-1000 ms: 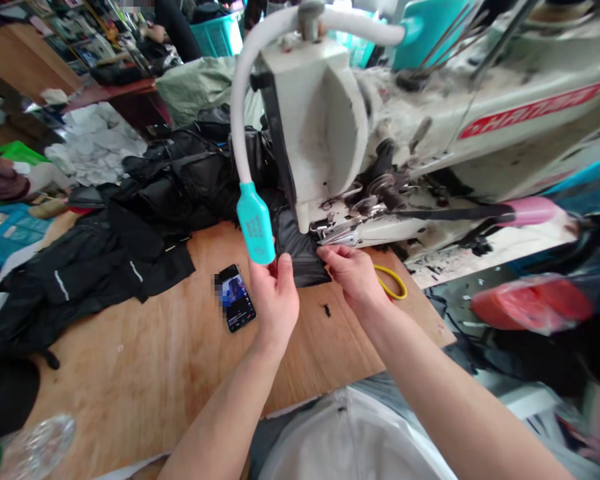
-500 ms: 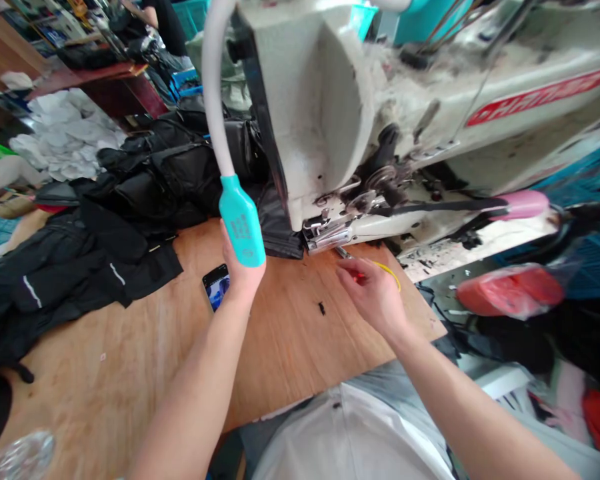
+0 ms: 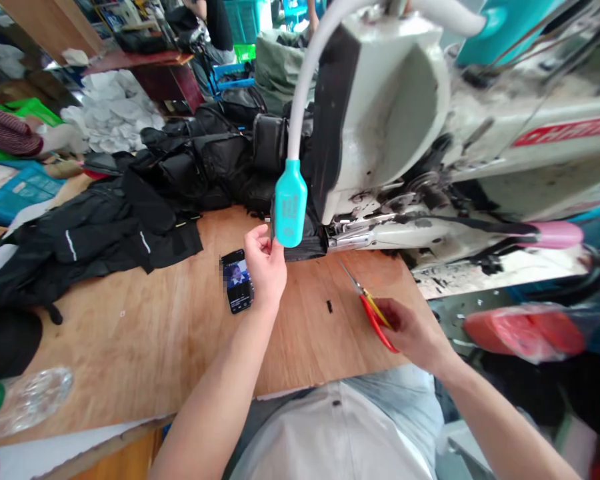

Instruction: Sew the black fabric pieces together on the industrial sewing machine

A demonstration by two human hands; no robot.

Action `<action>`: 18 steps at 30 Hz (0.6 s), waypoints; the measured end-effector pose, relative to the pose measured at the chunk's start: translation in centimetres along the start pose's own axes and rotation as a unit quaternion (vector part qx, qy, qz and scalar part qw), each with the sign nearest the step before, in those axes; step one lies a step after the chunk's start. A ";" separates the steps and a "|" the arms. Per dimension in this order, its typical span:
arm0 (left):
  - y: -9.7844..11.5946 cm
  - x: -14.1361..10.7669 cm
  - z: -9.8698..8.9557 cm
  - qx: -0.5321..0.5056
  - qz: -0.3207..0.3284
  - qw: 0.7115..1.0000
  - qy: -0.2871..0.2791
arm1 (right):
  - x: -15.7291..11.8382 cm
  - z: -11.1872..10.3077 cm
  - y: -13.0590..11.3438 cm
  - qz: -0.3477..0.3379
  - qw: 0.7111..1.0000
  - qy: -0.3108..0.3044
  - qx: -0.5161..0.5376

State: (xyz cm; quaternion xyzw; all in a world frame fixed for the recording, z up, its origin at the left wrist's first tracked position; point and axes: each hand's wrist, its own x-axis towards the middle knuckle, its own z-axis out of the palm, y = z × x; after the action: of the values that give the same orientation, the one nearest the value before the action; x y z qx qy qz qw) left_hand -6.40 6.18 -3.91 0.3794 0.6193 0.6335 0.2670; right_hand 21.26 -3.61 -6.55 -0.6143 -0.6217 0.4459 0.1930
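I had the right hand (image 3: 413, 330) at the near right of the brown wooden desk (image 3: 195, 360), its fingers curled around the handles of a pair of slim metal scissors with red and yellow grips (image 3: 366, 308). The blades pointed away, toward the off-white, lint-dusted sewing machine (image 3: 395, 113).

I judged the scissors light and rigid, best held by the coated loops, which should not slip much; the narrow tips called for care.

The left hand (image 3: 266, 273) was raised just in front of the flat black piece of layered material (image 3: 313, 243), which lay on the desk beside the machine's needle area. Its fingers were bent, with the thumb near the turquoise plastic lamp head (image 3: 291, 207); that lamp covered part of the view, so I couldn't make out whether they pinched the material.

I took the piece to be light, pliable and perhaps a little slick, easiest to grip flat along its near edge.

A black smartphone with a lit screen (image 3: 241, 297) lay just beside the left hand, and a small black scrap (image 3: 329, 307) sat between the hands.
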 end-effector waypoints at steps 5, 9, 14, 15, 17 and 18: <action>0.6 -0.7 -0.2 -0.034 -0.050 0.998 -0.022 | -1.4 1.5 -4.0 0.007 0.976 -0.115 0.186; 1.1 -1.4 -0.5 -0.009 -0.065 0.997 -0.039 | 1.5 3.0 -7.7 0.054 0.947 -0.099 0.302; 2.8 0.2 -3.1 0.076 -0.065 0.986 -0.137 | 2.7 4.2 -9.0 0.055 0.944 -0.098 0.309; 3.4 1.0 -3.9 0.084 -0.067 0.982 -0.157 | 2.3 4.4 -8.5 0.053 0.947 -0.111 0.297; 4.5 2.9 -5.4 0.096 -0.070 0.974 -0.193 | 1.2 4.6 -7.1 0.055 0.950 -0.141 0.273; 5.1 3.9 -5.9 0.100 -0.069 0.972 -0.202 | 0.8 4.7 -6.3 0.060 0.951 -0.157 0.260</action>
State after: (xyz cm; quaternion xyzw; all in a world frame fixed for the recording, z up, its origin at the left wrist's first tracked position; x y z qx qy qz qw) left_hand -12.80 5.45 2.03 0.4809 0.6373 0.4583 0.3906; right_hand 13.68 -3.45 -4.31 -0.5010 -0.4685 0.6940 0.2190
